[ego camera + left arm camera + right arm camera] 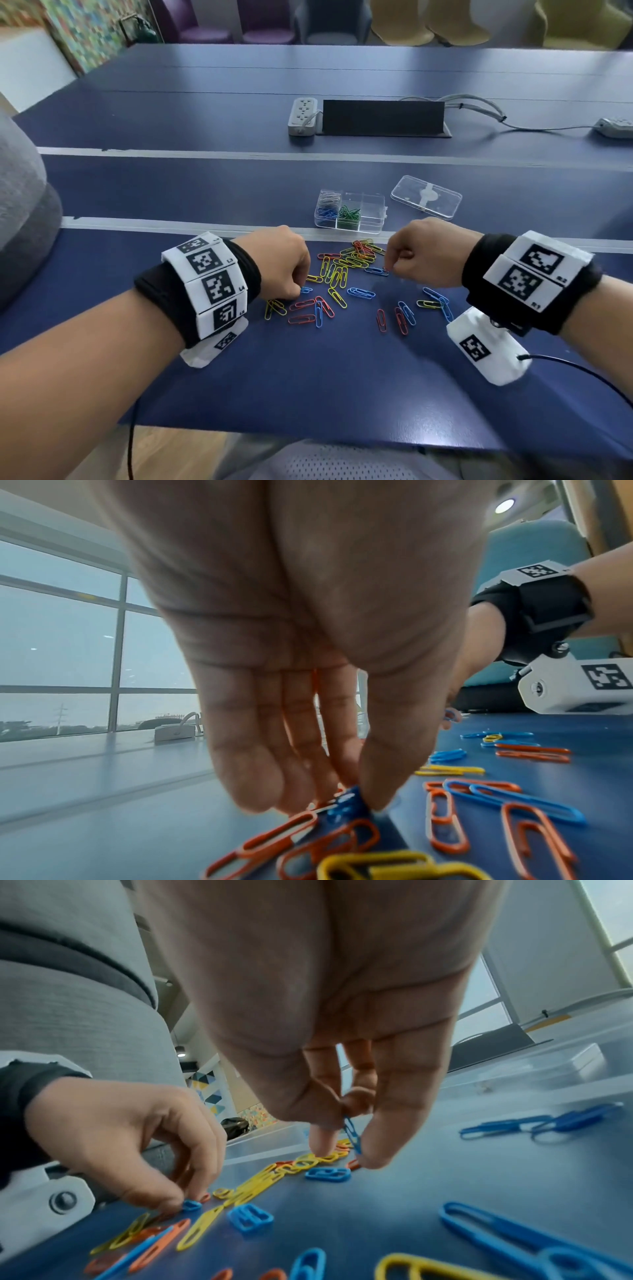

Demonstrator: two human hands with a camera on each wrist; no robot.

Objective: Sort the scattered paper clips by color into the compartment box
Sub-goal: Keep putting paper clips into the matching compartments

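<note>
Item: paper clips (337,274), scattered on the desk (342,370); we judge them light, stiff, slippery, best pinched edgewise. Our left hand (281,263) fingers (387,791) pinch a blue clip (346,803) at desk level; our right hand (424,253) fingers (377,1148) pinch another blue clip (352,1135), lifted.

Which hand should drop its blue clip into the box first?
Probably the right hand. It already pinches a blue clip lifted off the table, and it is nearer the compartment box. The left hand pinches a blue one that seems to lie on the table.
</note>
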